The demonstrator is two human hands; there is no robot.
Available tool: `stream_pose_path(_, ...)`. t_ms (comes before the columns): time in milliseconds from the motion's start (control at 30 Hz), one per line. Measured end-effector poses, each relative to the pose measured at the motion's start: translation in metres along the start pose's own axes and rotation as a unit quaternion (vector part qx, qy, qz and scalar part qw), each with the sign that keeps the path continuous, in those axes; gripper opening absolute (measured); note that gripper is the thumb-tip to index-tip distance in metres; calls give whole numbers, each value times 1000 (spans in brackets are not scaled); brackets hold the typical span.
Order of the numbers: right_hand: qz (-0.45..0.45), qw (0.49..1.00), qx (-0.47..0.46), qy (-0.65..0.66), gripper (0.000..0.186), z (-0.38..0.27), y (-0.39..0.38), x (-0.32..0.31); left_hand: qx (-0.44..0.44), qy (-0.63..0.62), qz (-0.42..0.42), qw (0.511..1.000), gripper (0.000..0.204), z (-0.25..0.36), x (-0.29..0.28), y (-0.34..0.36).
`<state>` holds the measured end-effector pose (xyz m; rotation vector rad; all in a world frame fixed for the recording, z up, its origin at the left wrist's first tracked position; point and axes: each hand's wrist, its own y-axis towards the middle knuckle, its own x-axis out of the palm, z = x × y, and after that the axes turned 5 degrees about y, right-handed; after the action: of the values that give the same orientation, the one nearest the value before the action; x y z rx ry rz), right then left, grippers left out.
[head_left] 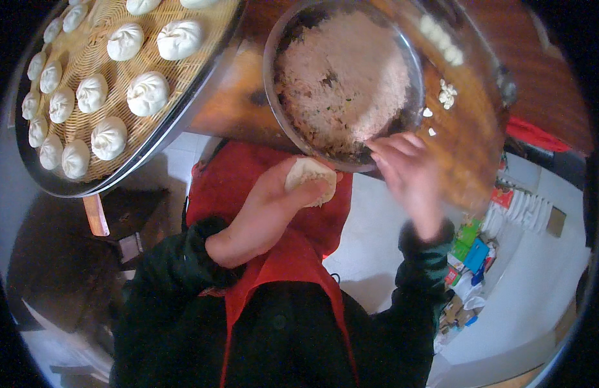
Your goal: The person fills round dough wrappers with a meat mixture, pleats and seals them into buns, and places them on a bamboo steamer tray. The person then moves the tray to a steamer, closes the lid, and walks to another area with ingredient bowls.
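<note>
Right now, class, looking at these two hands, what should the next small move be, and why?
Probably bring the right hand from the near rim of the metal bowl to the dough wrapper and start pinching its edge: the left hand cradles it open, what looks like filling shows beside the thumb, and the buns are already pleated.

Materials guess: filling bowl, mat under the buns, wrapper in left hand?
Bowl: probably stainless steel, smooth; grey with a shiny rim.
Mat: likely bamboo or similar, low sheen; tan weave, though plastic imitation is possible.
Wrapper: apparently soft dough, matte; pale, curved edge.
</note>
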<state>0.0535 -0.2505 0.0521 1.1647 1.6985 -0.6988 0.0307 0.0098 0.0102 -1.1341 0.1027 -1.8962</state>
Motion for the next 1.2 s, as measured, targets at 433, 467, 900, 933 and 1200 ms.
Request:
stream_pose_path(433,58,989,87,-105,14,-17,-6,16,-26,46,-6,999,25,6,11,19)
stream_pose_path(467,72,990,83,-83,11,-14,-3,20,-29,40,-4,999,26,6,11,22)
stream_pose_path(900,147,985,78,40,27,-15,3,39,-66,-4,-7,998,28,7,-4,31)
stream_pose_path(933,140,989,52,-3,27,-15,6,37,-70,5,3,997,28,8,-5,29)
stream_pose_path(1200,77,996,16,-38,25,-32,26,23,-28,32,-12,999,26,14,1,23)
